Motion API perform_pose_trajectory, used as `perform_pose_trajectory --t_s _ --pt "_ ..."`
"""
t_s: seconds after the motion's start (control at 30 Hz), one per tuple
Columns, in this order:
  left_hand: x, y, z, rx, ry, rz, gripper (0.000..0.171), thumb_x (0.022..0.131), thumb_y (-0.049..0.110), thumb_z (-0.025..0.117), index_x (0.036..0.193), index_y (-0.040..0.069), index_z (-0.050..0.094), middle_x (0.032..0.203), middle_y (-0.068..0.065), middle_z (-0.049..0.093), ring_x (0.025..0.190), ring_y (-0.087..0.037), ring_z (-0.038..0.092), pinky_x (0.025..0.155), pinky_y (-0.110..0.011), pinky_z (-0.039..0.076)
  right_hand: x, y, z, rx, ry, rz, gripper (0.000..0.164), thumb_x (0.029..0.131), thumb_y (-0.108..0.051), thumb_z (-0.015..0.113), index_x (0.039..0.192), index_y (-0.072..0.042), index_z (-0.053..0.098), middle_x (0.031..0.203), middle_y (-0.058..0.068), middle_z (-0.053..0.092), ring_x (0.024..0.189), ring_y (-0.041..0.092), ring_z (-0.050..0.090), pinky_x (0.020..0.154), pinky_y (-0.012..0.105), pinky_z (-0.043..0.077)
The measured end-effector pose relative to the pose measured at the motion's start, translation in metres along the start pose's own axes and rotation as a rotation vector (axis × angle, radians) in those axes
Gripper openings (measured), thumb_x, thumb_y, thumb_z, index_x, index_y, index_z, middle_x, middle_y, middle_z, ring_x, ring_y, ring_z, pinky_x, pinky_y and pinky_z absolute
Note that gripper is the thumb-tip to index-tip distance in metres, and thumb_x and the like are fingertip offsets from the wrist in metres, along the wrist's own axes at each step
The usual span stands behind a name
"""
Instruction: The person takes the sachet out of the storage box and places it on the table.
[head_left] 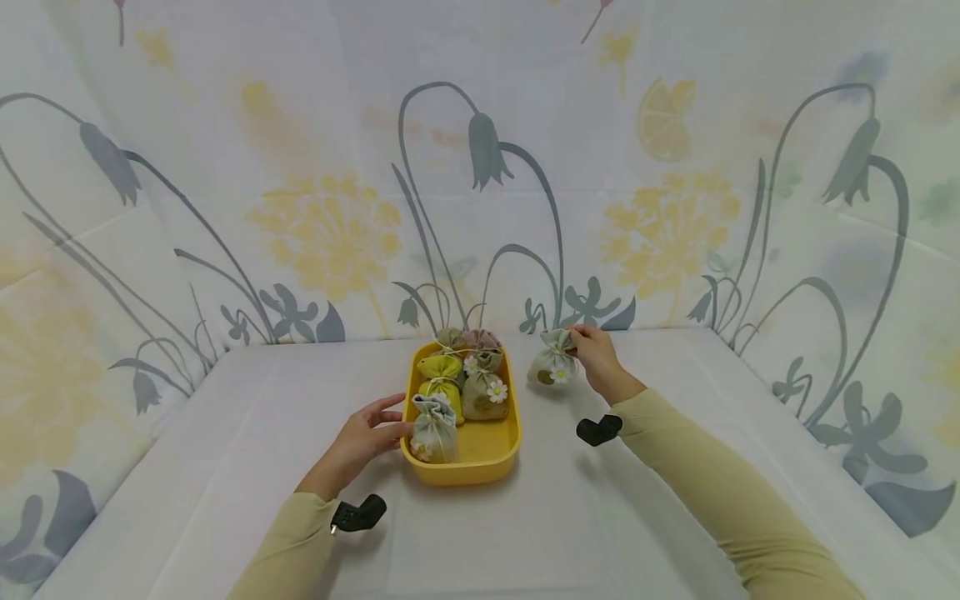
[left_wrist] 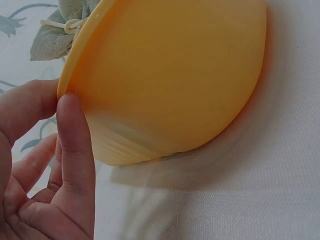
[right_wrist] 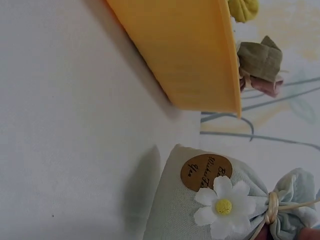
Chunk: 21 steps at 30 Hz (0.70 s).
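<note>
Nearby, tray rim (head_left: 516,423) (yellow) stands between pouches (head_left: 543,367).

Left grip (head_left: 363,436) and right grip (head_left: 600,360) pinch; 2 arms (head_left: 693,471) reach forward.

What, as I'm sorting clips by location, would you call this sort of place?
Probably a small indoor filming setup: a flower-printed backdrop encloses the back and both sides of a white work surface, and black devices sit near both wrists.
</note>
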<state>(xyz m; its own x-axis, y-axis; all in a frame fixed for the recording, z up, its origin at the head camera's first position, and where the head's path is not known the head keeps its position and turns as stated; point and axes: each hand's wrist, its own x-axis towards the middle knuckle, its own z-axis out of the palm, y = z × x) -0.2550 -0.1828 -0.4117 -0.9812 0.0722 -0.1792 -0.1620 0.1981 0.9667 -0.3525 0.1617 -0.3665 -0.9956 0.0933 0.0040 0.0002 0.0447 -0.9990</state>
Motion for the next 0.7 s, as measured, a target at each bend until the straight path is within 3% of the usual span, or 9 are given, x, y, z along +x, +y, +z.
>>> perform_pose_trajectory --t_s 0.33,0.7 --pt "0.002 0.000 0.001 -0.016 -0.012 0.010 0.062 0.082 0.018 0.072 0.138 0.013 0.045 0.117 -0.015 0.050 0.093 -0.021 0.057 0.082 -0.032 0.051 0.016 0.013 0.005 -0.019 0.017 0.018 0.034 0.101 -0.007 0.035 0.129 0.011 0.044 0.127 0.023 0.044 0.108 0.026 0.048 0.093 0.033 0.042" --pt "0.001 -0.002 0.000 -0.014 -0.007 0.017 0.064 0.081 0.017 0.073 0.138 0.012 0.044 0.117 -0.015 0.051 0.093 -0.020 0.057 0.080 -0.032 0.052 0.010 0.015 -0.006 -0.013 0.022 0.013 0.037 0.099 -0.010 0.043 0.132 0.008 0.046 0.130 0.023 0.044 0.112 0.032 0.049 0.095 0.034 0.042"
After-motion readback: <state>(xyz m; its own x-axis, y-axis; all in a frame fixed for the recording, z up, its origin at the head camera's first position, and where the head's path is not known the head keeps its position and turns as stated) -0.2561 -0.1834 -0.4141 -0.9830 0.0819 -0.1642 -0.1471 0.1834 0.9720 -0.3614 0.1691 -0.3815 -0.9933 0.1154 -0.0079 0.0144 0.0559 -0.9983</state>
